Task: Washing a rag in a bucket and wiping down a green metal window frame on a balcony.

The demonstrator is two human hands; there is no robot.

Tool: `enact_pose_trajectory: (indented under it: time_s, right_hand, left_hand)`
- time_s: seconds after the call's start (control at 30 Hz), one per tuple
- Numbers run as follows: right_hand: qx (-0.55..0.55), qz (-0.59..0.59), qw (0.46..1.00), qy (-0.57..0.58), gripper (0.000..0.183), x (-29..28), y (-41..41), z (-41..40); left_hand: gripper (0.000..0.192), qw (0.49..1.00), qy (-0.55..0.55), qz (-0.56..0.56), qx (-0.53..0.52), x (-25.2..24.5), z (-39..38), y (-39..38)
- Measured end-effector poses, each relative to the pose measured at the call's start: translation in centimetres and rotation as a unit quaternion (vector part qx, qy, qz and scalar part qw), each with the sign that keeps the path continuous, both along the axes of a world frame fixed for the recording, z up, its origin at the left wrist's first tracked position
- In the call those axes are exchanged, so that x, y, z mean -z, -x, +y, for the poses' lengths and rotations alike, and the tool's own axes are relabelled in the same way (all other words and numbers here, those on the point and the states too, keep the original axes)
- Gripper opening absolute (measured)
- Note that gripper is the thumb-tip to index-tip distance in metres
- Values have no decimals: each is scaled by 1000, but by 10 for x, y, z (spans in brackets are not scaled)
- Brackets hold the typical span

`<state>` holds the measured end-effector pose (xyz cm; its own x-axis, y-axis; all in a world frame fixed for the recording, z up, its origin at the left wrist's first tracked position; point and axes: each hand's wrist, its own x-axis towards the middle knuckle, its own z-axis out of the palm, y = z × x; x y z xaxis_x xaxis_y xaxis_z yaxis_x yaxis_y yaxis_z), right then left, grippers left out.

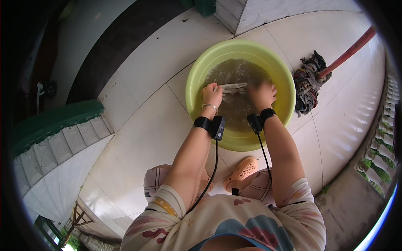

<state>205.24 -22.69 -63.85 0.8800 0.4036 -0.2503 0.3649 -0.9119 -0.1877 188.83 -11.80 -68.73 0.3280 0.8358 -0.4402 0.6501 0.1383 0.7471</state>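
A large yellow-green plastic basin [195, 67] stands on the tiled floor in front of me, with murky grey-brown water [234, 116] in it. A wet, twisted light cloth [234, 88] stretches between my hands at the water's surface. My left hand [213, 94] is closed on its left end. At the right end is my right hand [263, 94], partly blurred, with some fingers spread over the basin's right side; its hold on the cloth cannot be made out. Black straps with small cabled boxes sit on both wrists.
Right of the basin, a rag mop head [309, 83] with a red handle [348, 53] rests on the floor. A tiled pillar [232, 15] rises behind the basin. A low tiled wall [67, 139] is at left, a balustrade [380, 153] at far right. Orange clogs [243, 171] are below the basin.
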Motion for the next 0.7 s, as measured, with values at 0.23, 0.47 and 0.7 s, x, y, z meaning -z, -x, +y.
enact_pose_trajectory:
  time_s: [0.23,0.47,0.7]
  right_hand:
    - [-165,286,929,-169,54,57,20,9]
    - [-129,334,859,-365,27,0,61,48]
    - [-204,5,971,-124,33,-23,7,21]
  left_hand:
    - [63,973,176,-149,-9,13,-23,-12]
    - [42,801,470,-321,-183,-37,-7,-15]
    - [47,994,75,3,82,-41,2,-13]
